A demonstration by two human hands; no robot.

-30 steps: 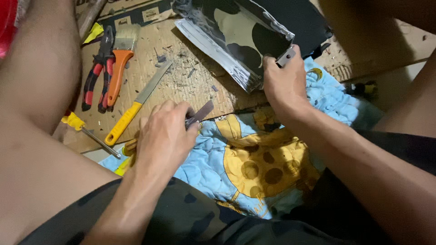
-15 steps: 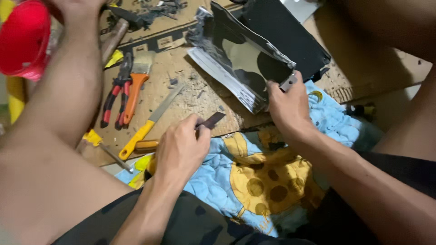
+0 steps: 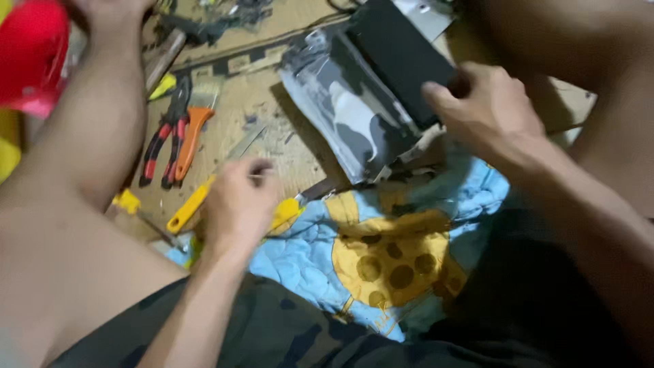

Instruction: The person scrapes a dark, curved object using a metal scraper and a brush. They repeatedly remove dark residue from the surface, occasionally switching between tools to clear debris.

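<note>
Cardboard floor: right hand (image 3: 487,112) fingers (image 3: 436,94) press black panel (image 3: 395,58).

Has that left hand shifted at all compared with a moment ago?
Yes. The left hand has slid left over the yellow-handled tool, nearer the red-handled pliers; earlier it lay to the right of that handle, over the blue cloth.

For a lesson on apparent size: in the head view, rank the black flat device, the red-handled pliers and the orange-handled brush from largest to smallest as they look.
1. Black flat device, clearly largest.
2. Red-handled pliers and orange-handled brush: they lie side by side and look about alike in length, so I will not rank them.
</note>
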